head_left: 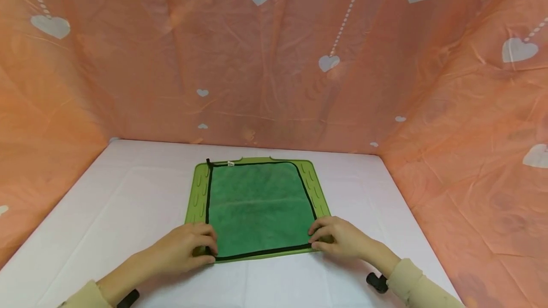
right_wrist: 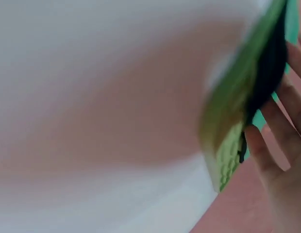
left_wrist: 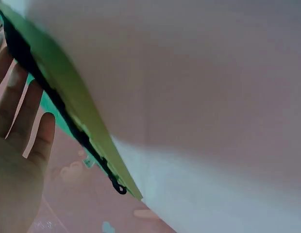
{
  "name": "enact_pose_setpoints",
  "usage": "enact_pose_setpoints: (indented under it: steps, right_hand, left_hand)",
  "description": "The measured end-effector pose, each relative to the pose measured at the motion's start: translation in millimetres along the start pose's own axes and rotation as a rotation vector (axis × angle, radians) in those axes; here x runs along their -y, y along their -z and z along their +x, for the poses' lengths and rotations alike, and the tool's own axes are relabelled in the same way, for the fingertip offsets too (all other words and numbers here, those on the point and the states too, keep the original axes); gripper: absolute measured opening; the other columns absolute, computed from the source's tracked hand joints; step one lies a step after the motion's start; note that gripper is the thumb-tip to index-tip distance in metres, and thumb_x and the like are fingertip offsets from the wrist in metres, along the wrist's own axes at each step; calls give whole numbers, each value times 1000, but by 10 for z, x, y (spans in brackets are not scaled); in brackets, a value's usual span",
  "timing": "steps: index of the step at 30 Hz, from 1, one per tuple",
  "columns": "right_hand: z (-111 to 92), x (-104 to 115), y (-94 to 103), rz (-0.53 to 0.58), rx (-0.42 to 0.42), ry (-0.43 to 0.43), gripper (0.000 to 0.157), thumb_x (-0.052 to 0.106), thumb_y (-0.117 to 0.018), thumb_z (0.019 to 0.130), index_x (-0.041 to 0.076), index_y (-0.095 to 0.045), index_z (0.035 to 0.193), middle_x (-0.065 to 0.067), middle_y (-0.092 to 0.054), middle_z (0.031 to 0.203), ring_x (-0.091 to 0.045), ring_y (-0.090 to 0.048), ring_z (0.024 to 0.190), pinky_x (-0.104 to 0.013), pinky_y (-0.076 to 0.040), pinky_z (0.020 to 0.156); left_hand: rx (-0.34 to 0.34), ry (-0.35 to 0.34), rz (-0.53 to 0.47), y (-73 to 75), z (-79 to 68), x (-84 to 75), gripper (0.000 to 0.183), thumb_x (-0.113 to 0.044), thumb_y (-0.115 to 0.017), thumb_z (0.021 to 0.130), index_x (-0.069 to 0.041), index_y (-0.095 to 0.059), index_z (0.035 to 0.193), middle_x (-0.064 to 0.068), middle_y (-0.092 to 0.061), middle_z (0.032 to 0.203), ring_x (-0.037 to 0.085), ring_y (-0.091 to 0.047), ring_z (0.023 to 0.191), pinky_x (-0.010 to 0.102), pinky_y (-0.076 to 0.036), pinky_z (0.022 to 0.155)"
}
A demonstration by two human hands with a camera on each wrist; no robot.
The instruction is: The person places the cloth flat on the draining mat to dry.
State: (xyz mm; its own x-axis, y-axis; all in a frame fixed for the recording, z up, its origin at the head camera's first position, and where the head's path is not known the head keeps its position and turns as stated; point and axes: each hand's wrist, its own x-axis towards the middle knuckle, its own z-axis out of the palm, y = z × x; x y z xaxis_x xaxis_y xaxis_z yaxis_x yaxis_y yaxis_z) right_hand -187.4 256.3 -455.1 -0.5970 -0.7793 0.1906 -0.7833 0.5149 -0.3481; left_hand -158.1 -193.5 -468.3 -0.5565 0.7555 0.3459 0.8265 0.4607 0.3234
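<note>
A dark green cloth (head_left: 261, 203) with a black edge lies flat over a lime-green board (head_left: 197, 194), whose ridged side strips show left and right of it. At the cloth's near left corner, my left hand (head_left: 190, 246) rests with its fingertips on the black edging. My right hand (head_left: 342, 239) touches the near right corner in the same way. In the left wrist view the fingers (left_wrist: 29, 109) are long and spread against the cloth's edge. The right wrist view has similarly extended fingers (right_wrist: 284, 124) along the edging (right_wrist: 269, 68).
A white-covered table (head_left: 128, 203) carries the board. Orange sheeting (head_left: 265, 84) with pale hearts rises behind it and on both sides. Dark wrist-worn pieces, such as the one at the right wrist (head_left: 376, 283), sit under the forearms. A small white tag (head_left: 230, 163) is on the cloth's far edge.
</note>
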Motion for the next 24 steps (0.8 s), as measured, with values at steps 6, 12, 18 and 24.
enact_pose_setpoints:
  steps: [6,12,18,24]
  right_hand:
    - [345,-195,139,108,-110,-138,19,15,-68,103,9,-75,120,-6,-70,123,-29,-66,116,-50,-55,97]
    - [736,-402,187,145,-156,-319,34,15,-65,104,2,-66,136,-18,-62,137,-41,-58,129,-60,-49,103]
    - [1076,-614,155,104,-206,-460,39,12,-65,103,-1,-62,139,-24,-60,134,-41,-63,118,-56,-54,97]
    - [1192,-780,89,116,-162,-506,41,15,-70,101,0,-64,139,-22,-64,127,-40,-64,115,-55,-53,96]
  left_hand:
    - [-88,147,44,134,241,215,13,-18,-77,96,-19,-75,108,-8,-66,111,16,-69,96,39,-59,79]
    - [-38,365,153,224,542,560,37,-24,-72,100,-1,-68,129,18,-66,131,39,-66,116,58,-55,94]
    - [55,593,149,270,781,802,57,-33,-67,103,5,-55,144,35,-51,143,55,-52,128,68,-47,100]
    - [91,639,97,237,837,920,61,-31,-72,99,-1,-54,149,35,-48,146,57,-45,133,71,-42,103]
